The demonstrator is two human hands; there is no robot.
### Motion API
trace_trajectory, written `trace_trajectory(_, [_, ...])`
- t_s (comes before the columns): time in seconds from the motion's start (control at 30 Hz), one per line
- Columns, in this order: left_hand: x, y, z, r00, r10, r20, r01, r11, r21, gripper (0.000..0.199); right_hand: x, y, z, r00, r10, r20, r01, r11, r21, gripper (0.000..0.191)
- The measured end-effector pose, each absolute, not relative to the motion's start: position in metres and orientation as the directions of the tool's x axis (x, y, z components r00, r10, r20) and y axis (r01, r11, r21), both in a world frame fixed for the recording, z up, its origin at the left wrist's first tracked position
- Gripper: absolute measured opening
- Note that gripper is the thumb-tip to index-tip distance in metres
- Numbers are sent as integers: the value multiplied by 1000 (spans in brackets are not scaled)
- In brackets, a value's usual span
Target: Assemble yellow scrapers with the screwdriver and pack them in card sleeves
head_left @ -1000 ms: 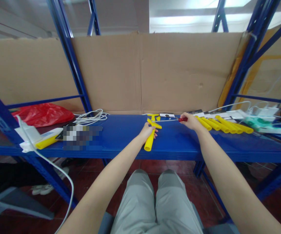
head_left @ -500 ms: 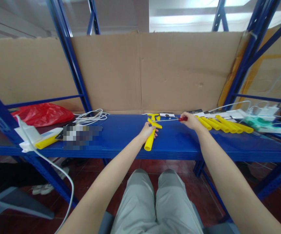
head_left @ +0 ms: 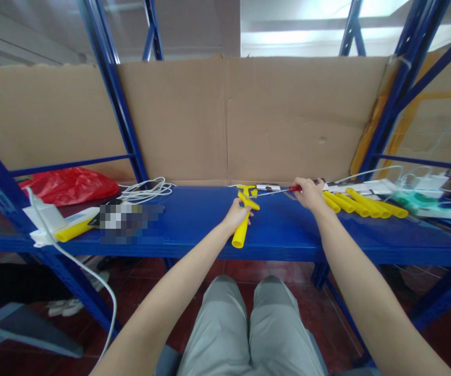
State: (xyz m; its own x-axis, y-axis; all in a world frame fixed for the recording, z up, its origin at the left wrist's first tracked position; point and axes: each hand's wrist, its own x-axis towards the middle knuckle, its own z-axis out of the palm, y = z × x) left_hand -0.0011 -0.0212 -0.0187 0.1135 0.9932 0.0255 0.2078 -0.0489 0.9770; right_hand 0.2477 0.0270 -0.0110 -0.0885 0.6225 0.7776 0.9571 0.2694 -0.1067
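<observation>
My left hand point(head_left: 238, 215) is wrapped round a yellow T-shaped piece point(head_left: 240, 236), whose round open end points toward me over the front of the blue table point(head_left: 194, 219). In my right hand point(head_left: 307, 193) is a screwdriver with a red handle point(head_left: 295, 188). Its thin metal shaft reaches left to the head of the yellow piece; whether the tip touches it is too small to tell. Behind my left hand lie small yellow parts point(head_left: 254, 192) and a white card point(head_left: 268, 187).
Several yellow tubes point(head_left: 359, 204) lie at the right, beside white papers and a green-and-white item point(head_left: 421, 203). At the left are coiled white cable point(head_left: 151, 189), a red plastic bag point(head_left: 72, 184) and another yellow tube point(head_left: 74, 230). Cardboard point(head_left: 225, 120) stands along the back.
My right hand has moved slightly right, and the screwdriver now slants upward to the right. My left hand still holds the yellow piece. The whole view has shifted slightly.
</observation>
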Motion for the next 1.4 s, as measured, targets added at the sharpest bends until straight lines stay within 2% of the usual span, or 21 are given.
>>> trace_trajectory(0.17, [-15,-16,-16,111,986,124,432,-160,888,36,242,21,-6,-159,570,806,958,285,-13,15])
trace_trajectory(0.33, [-33,-16,1,67,990,128,639,-141,756,35,232,18,-5,-248,547,799,940,336,62,14])
trace_trajectory(0.5, [-40,-17,15,53,986,160,845,-130,519,34,222,17,-7,-318,554,769,913,398,91,16])
trace_trajectory(0.6, [-42,-10,15,35,988,151,895,-98,434,38,220,17,-10,-344,555,758,902,420,101,16])
trace_trajectory(0.7, [-43,0,11,50,989,142,890,-109,442,40,219,18,-11,-347,565,749,899,427,95,16])
trace_trajectory(0.93, [-42,11,1,46,994,104,797,-99,596,44,221,21,-14,-332,594,732,899,435,55,16])
trace_trajectory(1.23, [-38,5,3,70,989,129,836,-129,534,46,229,25,-17,-300,627,719,888,459,-30,15])
trace_trajectory(1.4, [-42,9,1,99,987,124,827,-151,542,47,228,22,-15,-346,696,629,838,531,-127,19])
